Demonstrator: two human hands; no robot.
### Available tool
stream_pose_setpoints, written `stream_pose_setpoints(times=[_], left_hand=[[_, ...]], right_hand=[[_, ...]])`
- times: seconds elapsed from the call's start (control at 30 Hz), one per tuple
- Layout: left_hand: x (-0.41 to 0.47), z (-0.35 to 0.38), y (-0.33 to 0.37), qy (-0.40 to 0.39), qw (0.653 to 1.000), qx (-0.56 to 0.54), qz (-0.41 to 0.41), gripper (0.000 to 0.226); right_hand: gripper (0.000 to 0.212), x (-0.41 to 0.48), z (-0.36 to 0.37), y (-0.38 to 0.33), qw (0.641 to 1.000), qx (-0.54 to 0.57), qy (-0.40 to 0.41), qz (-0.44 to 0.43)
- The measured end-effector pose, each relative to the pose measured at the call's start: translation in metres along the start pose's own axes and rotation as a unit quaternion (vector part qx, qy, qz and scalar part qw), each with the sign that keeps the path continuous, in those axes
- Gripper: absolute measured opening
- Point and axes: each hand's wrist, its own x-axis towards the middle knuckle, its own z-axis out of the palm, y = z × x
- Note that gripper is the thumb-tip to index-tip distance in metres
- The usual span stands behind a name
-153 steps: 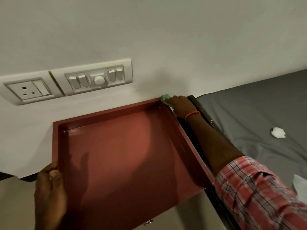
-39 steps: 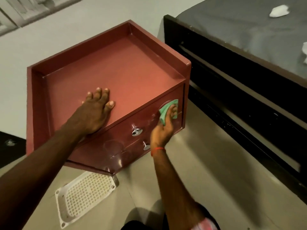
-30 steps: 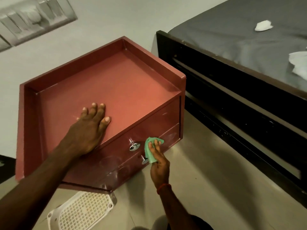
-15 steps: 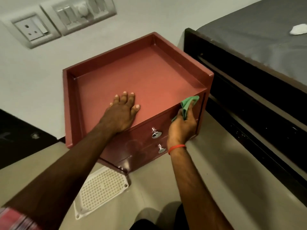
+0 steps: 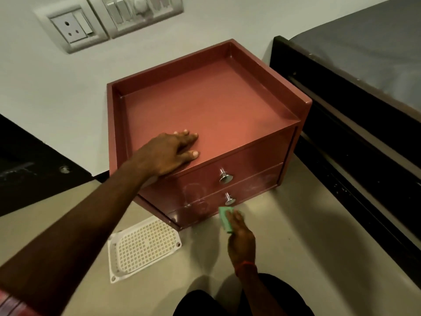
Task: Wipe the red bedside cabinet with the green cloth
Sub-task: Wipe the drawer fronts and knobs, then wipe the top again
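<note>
At the lower drawer front [image 5: 227, 201], the right hand [image 5: 240, 238] pinches the cloth [image 5: 225, 221] under flat fingers. Left hand [image 5: 168, 153] rests open-palmed on the cabinet [image 5: 205, 106]. Faint smears show; overlapping passes around the knob [image 5: 229, 200] are advised.

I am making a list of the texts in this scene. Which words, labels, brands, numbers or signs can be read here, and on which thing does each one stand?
None can be read.
Red bedside cabinet and its two drawer knobs: no text.
Green cloth in the right hand: no text.
Wall socket and switch panel: any marks are too small to read.
White perforated tray: no text.
</note>
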Motion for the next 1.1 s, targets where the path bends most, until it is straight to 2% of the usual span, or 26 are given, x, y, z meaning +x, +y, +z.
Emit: stream_pose_setpoints(times=[0.03,0.07,0.1,0.13,0.17,0.23,0.33,0.4,0.5,0.57,0.63,0.73,0.8,0.83,0.9,0.97,1.03,1.07,1.1], left_hand=[[-0.008,-0.007,-0.005,0.008,1.000,0.004,0.011,0.071],[-0.016,-0.013,-0.011,0.020,1.000,0.008,0.017,0.074],[-0.023,-0.019,-0.017,0.039,0.999,0.026,0.019,0.075],[-0.030,-0.023,-0.023,0.067,0.996,0.058,0.019,0.072],[-0.035,-0.026,-0.032,0.101,0.991,0.090,0.016,0.066],[-0.045,-0.028,-0.047,0.150,0.982,0.117,-0.001,0.055],[-0.053,-0.021,-0.063,0.161,0.982,0.096,-0.016,0.059],[-0.054,-0.012,-0.069,0.187,0.981,0.058,-0.006,0.056],[-0.050,-0.003,-0.075,0.230,0.973,-0.012,-0.011,0.051],[-0.048,0.001,-0.077,0.244,0.969,-0.028,-0.020,0.051],[-0.049,0.003,-0.078,0.253,0.966,-0.043,-0.024,0.053],[-0.050,0.005,-0.080,0.255,0.965,-0.057,-0.033,0.054],[-0.049,0.006,-0.080,0.253,0.965,-0.064,-0.038,0.055],[-0.049,0.005,-0.080,0.253,0.965,-0.066,-0.038,0.055],[-0.049,0.005,-0.080,0.253,0.965,-0.060,-0.033,0.055],[-0.048,0.005,-0.081,0.260,0.963,-0.062,-0.025,0.055],[-0.047,0.005,-0.081,0.271,0.960,-0.066,-0.023,0.054],[-0.046,0.006,-0.082,0.277,0.958,-0.066,-0.026,0.054],[-0.045,0.007,-0.082,0.280,0.957,-0.067,-0.028,0.055]], right_hand=[[0.074,-0.002,-0.003,0.001,0.990,0.087,0.057,0.095],[0.070,0.002,-0.008,-0.002,0.965,0.158,0.123,0.169],[0.066,0.008,-0.012,-0.010,0.940,0.209,0.172,0.209],[0.062,0.017,-0.018,-0.020,0.923,0.253,0.199,0.211],[0.061,0.029,-0.024,-0.035,0.915,0.285,0.218,0.184],[0.067,0.051,-0.034,-0.064,0.928,0.285,0.217,0.099],[0.081,0.064,-0.035,-0.085,0.976,0.141,0.161,-0.049],[0.077,0.058,-0.034,-0.085,0.983,0.016,0.112,-0.145],[0.059,0.051,-0.032,-0.074,0.939,-0.185,0.048,-0.287],[0.059,0.058,-0.038,-0.065,0.918,-0.222,0.033,-0.328],[0.060,0.065,-0.043,-0.052,0.921,-0.193,0.041,-0.336],[0.055,0.063,-0.030,-0.047,0.961,-0.011,0.077,-0.264],[0.050,0.056,-0.010,-0.062,0.965,0.144,0.131,-0.177],[0.047,0.055,-0.002,-0.073,0.953,0.225,0.166,-0.116],[0.039,0.056,0.005,-0.096,0.895,0.387,0.220,0.016],[0.037,0.063,0.003,-0.109,0.793,0.538,0.244,0.147],[0.039,0.069,0.000,-0.110,0.684,0.630,0.238,0.281],[0.041,0.071,-0.002,-0.108,0.656,0.645,0.218,0.326],[0.043,0.069,-0.005,-0.105,0.645,0.650,0.193,0.352]])
